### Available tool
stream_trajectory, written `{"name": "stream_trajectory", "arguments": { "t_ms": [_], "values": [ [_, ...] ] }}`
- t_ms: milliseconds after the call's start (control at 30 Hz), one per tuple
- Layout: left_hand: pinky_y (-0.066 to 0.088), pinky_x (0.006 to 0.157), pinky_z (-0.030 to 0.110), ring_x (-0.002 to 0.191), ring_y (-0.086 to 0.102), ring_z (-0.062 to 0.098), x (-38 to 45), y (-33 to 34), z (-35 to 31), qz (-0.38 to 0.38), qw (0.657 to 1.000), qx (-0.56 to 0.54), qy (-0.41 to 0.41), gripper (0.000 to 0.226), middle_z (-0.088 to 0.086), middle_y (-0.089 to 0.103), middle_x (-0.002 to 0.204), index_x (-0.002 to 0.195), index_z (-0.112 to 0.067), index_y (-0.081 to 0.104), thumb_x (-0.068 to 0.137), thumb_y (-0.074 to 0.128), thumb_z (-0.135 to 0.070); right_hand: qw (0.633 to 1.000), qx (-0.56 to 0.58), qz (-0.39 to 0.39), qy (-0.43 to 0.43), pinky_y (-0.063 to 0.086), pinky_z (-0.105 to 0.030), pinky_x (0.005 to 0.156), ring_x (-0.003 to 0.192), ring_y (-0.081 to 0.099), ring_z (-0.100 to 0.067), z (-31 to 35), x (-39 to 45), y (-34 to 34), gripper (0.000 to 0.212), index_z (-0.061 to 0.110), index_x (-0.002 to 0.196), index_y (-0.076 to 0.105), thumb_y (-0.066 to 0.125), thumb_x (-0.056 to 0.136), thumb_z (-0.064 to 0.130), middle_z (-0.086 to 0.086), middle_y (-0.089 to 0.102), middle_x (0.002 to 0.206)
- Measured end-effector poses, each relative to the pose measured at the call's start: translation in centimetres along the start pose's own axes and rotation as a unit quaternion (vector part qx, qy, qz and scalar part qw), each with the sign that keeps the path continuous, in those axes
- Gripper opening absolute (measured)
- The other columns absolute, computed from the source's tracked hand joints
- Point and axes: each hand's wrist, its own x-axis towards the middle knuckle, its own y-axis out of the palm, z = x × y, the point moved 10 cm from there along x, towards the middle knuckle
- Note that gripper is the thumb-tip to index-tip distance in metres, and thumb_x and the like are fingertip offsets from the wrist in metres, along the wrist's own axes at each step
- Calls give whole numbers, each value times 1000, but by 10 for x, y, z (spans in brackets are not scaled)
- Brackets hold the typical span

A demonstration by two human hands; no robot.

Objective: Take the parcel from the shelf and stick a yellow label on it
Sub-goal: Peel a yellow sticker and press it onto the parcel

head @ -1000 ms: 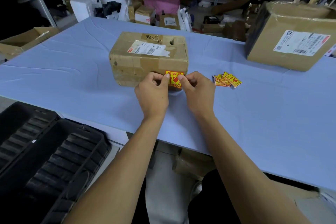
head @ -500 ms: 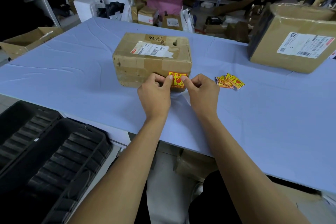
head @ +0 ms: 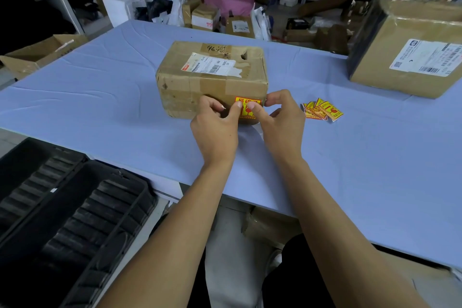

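Note:
A brown cardboard parcel (head: pixel 200 82) with a white shipping slip on top stands on the blue table (head: pixel 100 107). A yellow label (head: pixel 246 104) with red print lies flat on its near side face, at the lower right. My left hand (head: pixel 215 130) and my right hand (head: pixel 280 120) are both against that face. Both thumbs press on the label; the other fingers are spread, and my right forefinger touches the parcel's right corner. Neither hand grips anything.
A small pile of spare yellow labels (head: pixel 322 110) lies on the table right of my hands. A bigger cardboard box (head: pixel 405 57) stands at the far right. A black plastic tray (head: pixel 70 220) sits low at my left. An open carton (head: pixel 37 52) and shelves with clutter are behind.
My fingers have opened out from a pinch on the label. The thumbs now press it onto the parcel's side face. The parcel has not moved on the table.

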Motion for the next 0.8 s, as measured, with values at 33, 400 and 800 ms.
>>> {"name": "stream_trajectory", "arguments": {
  "t_ms": [33, 400, 800],
  "values": [
    [39, 58, 16, 61, 50, 8, -1, 0, -3, 0, 1000, -2, 13, 38, -12, 49, 66, 85, -14, 48, 77, 80, -34, 1000, 2, 1, -1, 51, -38, 66, 61, 52, -11, -1, 0, 1, 31, 18, 92, 61, 74, 81, 43, 6, 67, 93],
    [31, 104, 56, 148, 25, 33, 14, 5, -30, -13, 940, 246, 234, 73, 5, 40, 154, 132, -30, 56, 71, 66, -67, 1000, 12, 6, -15, 53, -46, 66, 57, 55, -14, -3, 1, 2, 27, 18, 92, 59, 69, 85, 43, 7, 67, 92],
    [31, 99, 50, 143, 31, 28, 19, 1, -27, -36, 939, 240, 243, 55, 0, 52, 140, 124, -35, 61, 78, 61, -66, 985, 6, 106, -138, 43, -6, 64, 72, 60, -1, 17, 16, 6, 54, 27, 136, 55, 73, 85, 19, 7, 50, 140]
  ]
}}
